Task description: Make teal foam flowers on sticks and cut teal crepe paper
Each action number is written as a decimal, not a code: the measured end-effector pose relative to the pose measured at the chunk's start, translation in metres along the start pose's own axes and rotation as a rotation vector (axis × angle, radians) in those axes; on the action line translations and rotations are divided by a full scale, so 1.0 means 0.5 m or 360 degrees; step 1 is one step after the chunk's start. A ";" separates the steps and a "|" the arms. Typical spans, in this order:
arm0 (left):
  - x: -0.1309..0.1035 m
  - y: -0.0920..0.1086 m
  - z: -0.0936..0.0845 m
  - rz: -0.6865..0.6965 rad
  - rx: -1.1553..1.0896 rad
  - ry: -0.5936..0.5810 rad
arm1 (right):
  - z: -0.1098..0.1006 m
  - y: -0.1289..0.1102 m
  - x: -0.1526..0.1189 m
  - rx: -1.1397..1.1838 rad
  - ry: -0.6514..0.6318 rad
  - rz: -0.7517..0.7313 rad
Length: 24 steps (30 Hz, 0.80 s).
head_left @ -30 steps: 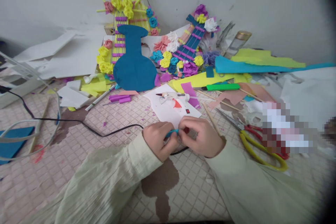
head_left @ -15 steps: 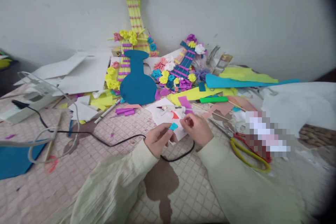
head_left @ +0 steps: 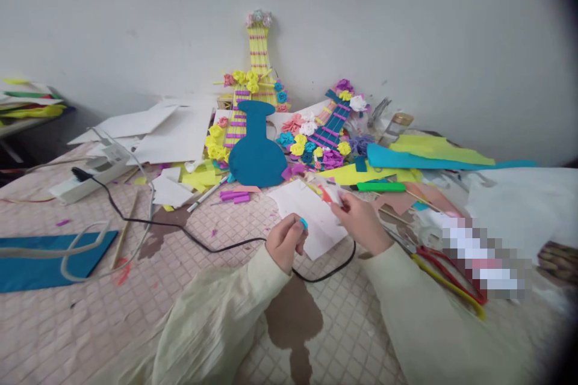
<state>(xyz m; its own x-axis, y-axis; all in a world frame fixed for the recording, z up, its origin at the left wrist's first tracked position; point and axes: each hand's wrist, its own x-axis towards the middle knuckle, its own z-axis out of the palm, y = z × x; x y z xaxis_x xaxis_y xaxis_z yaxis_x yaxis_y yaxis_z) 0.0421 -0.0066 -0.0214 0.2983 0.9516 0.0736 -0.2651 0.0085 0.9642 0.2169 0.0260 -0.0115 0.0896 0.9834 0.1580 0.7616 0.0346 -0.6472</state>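
Pinched between the thumb and fingers of my left hand [head_left: 285,242] is a small bright-blue paper piece [head_left: 304,224]. My right hand [head_left: 365,221] is closed around a white glue gun [head_left: 333,195] with a red-orange trigger, partly hidden by the fingers. Its black cord [head_left: 198,246] crosses the table from the left and passes below both hands. Under the glue gun lies a white paper sheet [head_left: 311,216]. Behind it, a dark-blue guitar-shaped cutout [head_left: 257,159] leans upright against decorated paper pieces.
Scissors [head_left: 445,264] with red and yellow handles lie right of my right hand, near a green cutter [head_left: 382,187]. A power strip [head_left: 90,180] and a blue sheet [head_left: 40,261] are on the left. Paper-flower guitars [head_left: 332,123] stand along the wall.
My right hand has moved away from my left hand and taken hold of the glue gun, lifting it off the white sheet. The left hand keeps the blue piece. The view has shifted left.
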 end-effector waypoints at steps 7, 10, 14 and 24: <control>0.001 0.004 -0.005 0.0064 0.0021 0.0168 | -0.054 0.000 -0.027 0.1496 -0.0372 0.0334; -0.001 0.011 -0.008 0.0112 0.0205 0.0248 | -0.059 0.003 -0.047 0.2118 -0.0456 0.0447; -0.005 0.017 -0.008 0.0153 0.0387 0.0348 | -0.062 0.003 -0.069 0.2499 -0.0363 0.0471; -0.011 0.018 -0.008 0.0300 0.0628 0.0389 | -0.047 0.029 -0.112 0.1929 -0.0279 0.0068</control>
<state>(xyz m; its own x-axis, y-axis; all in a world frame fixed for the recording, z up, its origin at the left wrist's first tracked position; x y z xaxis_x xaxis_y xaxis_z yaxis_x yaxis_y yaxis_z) 0.0343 -0.0107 -0.0143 0.0427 0.9699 0.2397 0.0876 -0.2426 0.9661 0.2382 -0.0326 -0.0122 -0.0592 0.9952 0.0778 -0.3385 0.0534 -0.9394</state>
